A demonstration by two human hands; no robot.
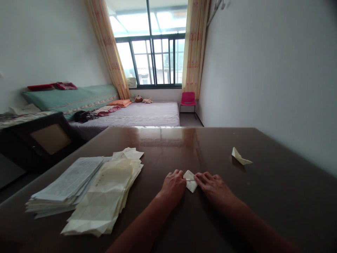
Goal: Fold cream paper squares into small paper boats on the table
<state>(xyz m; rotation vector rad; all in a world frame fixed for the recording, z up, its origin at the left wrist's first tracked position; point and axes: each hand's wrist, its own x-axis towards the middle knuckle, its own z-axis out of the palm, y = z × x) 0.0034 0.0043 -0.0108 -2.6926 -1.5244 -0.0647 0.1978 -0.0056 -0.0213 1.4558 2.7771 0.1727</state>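
Note:
A small piece of folded paper [191,185], off-white and diamond-shaped, lies on the brown table between my hands. My left hand [173,184] has its fingers curled at the paper's left corner. On the opposite corner, the thumb and fingers of my right hand [214,188] press or pinch the edge. A crease or slit runs across the paper's middle. Farther right on the table sits a folded paper boat [240,157], touched by neither hand.
Left on the glossy table [168,147] lie a stack of printed sheets [70,179] and a pile of creased cream paper [105,193], partly overlapping. Beyond the table are a bed [152,114], a pink chair [187,99] and a dark cabinet [47,140]. A white wall bounds the right.

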